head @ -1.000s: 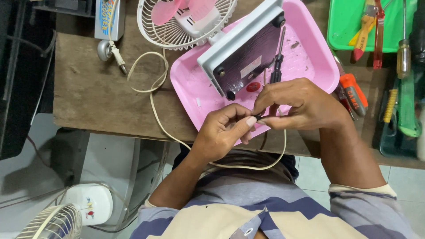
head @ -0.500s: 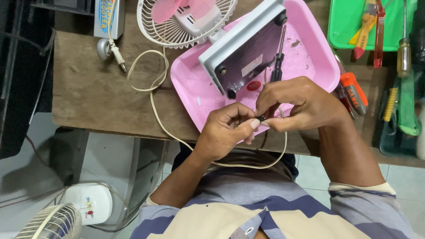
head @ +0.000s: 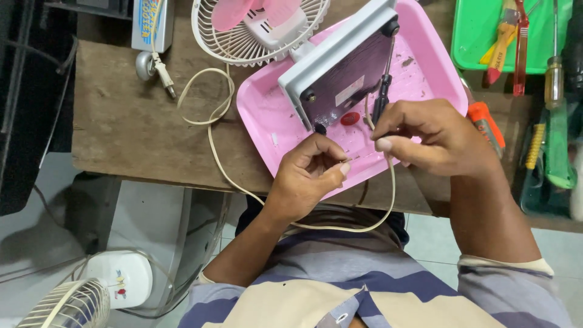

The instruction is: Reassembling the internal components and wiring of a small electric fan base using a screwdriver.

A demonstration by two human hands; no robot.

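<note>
Now our left hand (head: 306, 176), at the centre of the frame, pinches the thin bare end of the cream cord (head: 212, 140) between thumb and fingers (head: 340, 168). Our right hand (head: 437, 136), just right of it, grasps the same cord near that end, fingers clenched on it, and the cord loops down below the table (head: 139, 127) edge. Both hands hover over the near rim of the pink tray (head: 267, 115), which holds the fan base (head: 340, 73) with a screwdriver (head: 382, 97) leaning on it. At upper right sits a green tray (head: 470, 36).
</note>
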